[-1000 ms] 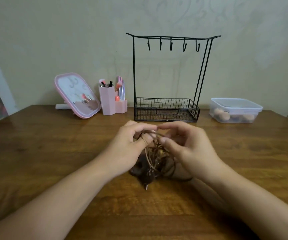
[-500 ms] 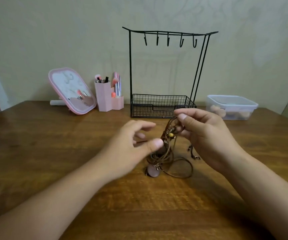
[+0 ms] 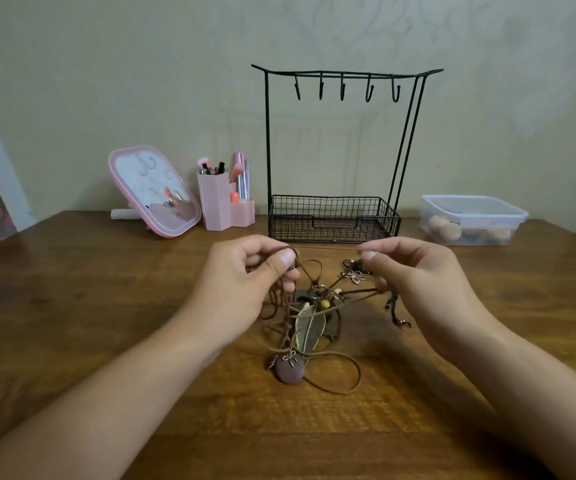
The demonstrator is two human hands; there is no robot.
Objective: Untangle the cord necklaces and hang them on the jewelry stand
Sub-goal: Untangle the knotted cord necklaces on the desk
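Both hands pinching one stretched brown cord: left hand [image 3: 245,282], right hand [image 3: 414,275]. Tangled brown cord necklaces [image 3: 309,317] dangling below fingers onto bench. Pulling wider risks cinching knots tighter.

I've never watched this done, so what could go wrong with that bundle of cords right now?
The left hand and right hand pull one cord taut between them while the tangled necklaces hang below, so pulling harder may tighten the knots. The feather pendant and flower charm could snag on cords.
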